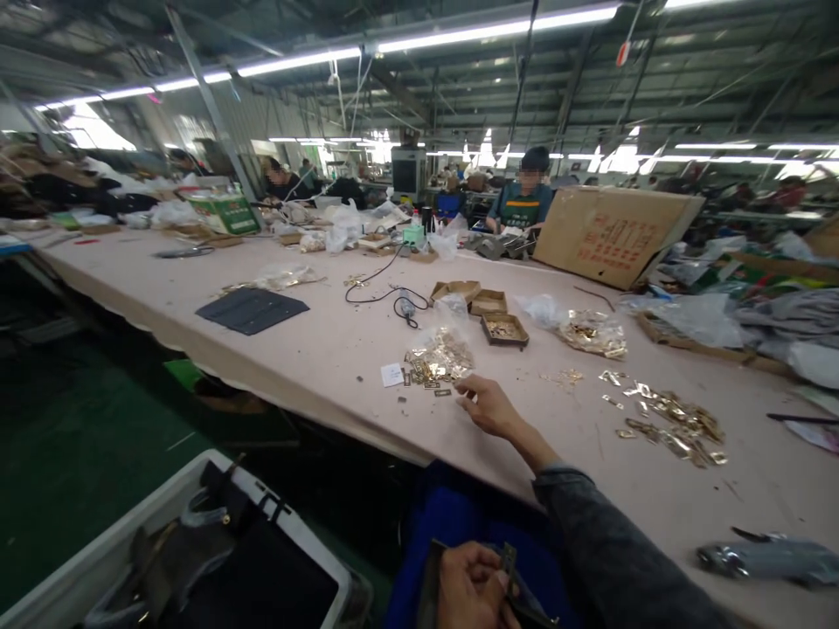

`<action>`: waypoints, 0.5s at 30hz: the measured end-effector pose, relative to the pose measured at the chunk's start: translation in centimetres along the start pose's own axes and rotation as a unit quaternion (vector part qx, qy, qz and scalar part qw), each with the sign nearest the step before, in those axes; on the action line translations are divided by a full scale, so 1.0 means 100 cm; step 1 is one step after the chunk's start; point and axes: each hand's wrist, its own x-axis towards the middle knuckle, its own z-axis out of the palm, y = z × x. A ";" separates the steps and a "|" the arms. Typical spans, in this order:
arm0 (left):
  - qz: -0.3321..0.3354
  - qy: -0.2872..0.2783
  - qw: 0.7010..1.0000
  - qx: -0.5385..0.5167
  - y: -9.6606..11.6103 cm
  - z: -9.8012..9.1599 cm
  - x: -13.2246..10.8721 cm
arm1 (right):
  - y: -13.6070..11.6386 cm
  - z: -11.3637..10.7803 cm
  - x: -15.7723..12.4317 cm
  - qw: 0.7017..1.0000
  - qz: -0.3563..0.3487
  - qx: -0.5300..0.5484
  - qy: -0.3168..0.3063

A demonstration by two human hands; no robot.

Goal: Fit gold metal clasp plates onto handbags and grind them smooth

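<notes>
At the near right edge of the pile of small gold-toned metal frames [438,356], the person's right hand [488,406] reaches over the pale tabletop [334,349], its thumb and forefinger slightly parted. Toward the wearer from the pile, below the table edge, the left hand [473,587] is closed on a small metal piece [509,559], pinched between thumb and fingers; a dark flat piece [430,581] shows beside that hand, though its grip on it cannot be told. The hands are well apart.

Just left of the pile lies a white card [391,376]; farther left, a dark sheet [253,310]. Behind the pile and slightly right sits a cardboard tray [504,330] of small pieces. Well right of the pile, more metal frames [688,428] lie scattered. Far behind it, a co-worker [524,201] sits near a large carton [616,231].
</notes>
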 end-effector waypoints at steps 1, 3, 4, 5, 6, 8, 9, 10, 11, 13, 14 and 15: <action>0.007 0.010 1.000 -0.004 0.000 0.000 -0.002 | -0.003 0.010 0.013 1.000 0.000 -0.009 -0.005; 0.021 0.027 0.999 -0.011 0.001 -0.001 -0.004 | -0.003 0.025 0.033 1.000 0.004 -0.027 -0.015; 0.025 0.032 0.999 -0.016 0.001 -0.001 -0.005 | -0.002 0.031 0.040 0.999 0.007 -0.036 -0.022; 0.027 0.032 0.999 -0.021 0.001 -0.002 -0.005 | 0.000 0.035 0.045 0.998 0.011 -0.045 -0.031; 0.027 0.030 0.999 -0.026 0.002 -0.003 -0.005 | 0.002 0.038 0.049 0.998 0.017 -0.053 -0.038; 0.019 0.025 0.999 -0.031 0.003 -0.004 -0.004 | 0.006 0.042 0.052 0.996 0.030 -0.063 -0.050; 0.014 0.022 0.999 -0.029 0.004 -0.004 -0.003 | 0.008 0.042 0.053 0.996 0.035 -0.067 -0.054; 0.009 0.020 0.999 -0.025 0.004 -0.004 -0.003 | 0.009 0.042 0.053 0.995 0.039 -0.069 -0.055; 0.005 0.018 1.000 -0.020 0.005 -0.004 -0.002 | 0.009 0.042 0.053 0.995 0.042 -0.071 -0.056; 0.003 0.015 1.000 -0.012 0.006 -0.004 -0.002 | 0.009 0.040 0.052 0.995 0.041 -0.072 -0.060; 0.004 0.014 1.000 -0.010 0.006 -0.004 -0.002 | 0.008 0.039 0.051 0.995 0.039 -0.072 -0.065; 0.006 0.014 1.000 -0.007 0.006 -0.003 -0.002 | 0.007 0.039 0.051 0.994 0.035 -0.071 -0.071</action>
